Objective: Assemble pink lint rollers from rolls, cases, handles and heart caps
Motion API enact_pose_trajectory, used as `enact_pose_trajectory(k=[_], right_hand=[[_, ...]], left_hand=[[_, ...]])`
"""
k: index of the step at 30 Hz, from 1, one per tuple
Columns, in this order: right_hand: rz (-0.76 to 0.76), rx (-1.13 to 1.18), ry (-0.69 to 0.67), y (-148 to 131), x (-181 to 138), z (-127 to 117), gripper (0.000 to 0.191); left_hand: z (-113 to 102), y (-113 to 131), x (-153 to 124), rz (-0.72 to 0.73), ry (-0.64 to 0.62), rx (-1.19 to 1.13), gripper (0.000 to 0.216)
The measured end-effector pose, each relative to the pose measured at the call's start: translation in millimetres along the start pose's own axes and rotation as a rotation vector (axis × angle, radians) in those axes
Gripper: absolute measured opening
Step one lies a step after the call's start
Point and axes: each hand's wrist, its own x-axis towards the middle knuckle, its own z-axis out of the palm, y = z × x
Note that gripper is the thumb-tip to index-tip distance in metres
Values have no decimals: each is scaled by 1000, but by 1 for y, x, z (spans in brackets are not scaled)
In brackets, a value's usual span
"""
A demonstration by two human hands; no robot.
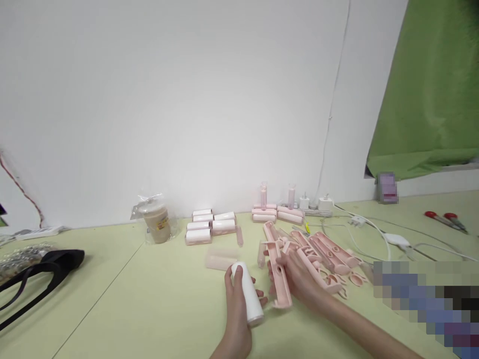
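Note:
My left hand point(235, 299) is wrapped round a white roll point(249, 294), which tilts over the table's near middle. Just to its right, my right hand point(294, 274) grips a long pink plastic holder point(277, 271) with raised ends and a small hole near its middle. The roll and the holder are apart. Under and beside my right wrist lies a pile of similar pink plastic parts point(329, 249), with small ring-shaped pieces point(357, 279) among them. A translucent pink piece point(220, 258) rests flat beyond my left hand.
Several white rolls point(198, 236) are grouped near the wall. Pink assembled rollers point(264, 215) and clear tubes point(291, 197) stand at the back. A bagged cup point(157, 222) is at left, black straps point(56, 269) farther left. White cables point(396, 241) and red-handled tools point(445, 219) lie right.

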Motion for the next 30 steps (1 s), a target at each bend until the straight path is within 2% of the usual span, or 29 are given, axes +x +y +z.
enact_pose_trajectory(k=[2, 5, 10, 13, 16, 20, 24, 27, 30], right_hand=[[0, 158, -38, 9, -26, 9, 26], [-60, 281, -36, 16, -46, 24, 31], [-79, 221, 28, 20, -53, 31, 30], [-59, 175, 27, 21, -57, 29, 30], [-108, 143, 57, 24, -59, 30, 30], [-185, 76, 13, 24, -52, 23, 28], [-233, -174, -57, 14, -37, -2, 28], [-285, -357, -137, 7, -32, -20, 23], [-358, -552, -181, 7, -34, -23, 24]], left_hand=[[4, -3, -7, -23, 15, -4, 43], [9, -6, -19, -39, -20, 25, 45], [14, -10, -28, 26, 0, 177, 45], [15, -13, -30, 45, -34, 233, 48], [13, -12, -32, 93, -113, 288, 59], [4, 0, -29, 137, -318, 379, 77], [-10, 22, -20, 157, -437, 696, 74], [-20, 35, -18, 258, -459, 1017, 66], [-26, 39, -19, 381, -476, 1267, 65]])
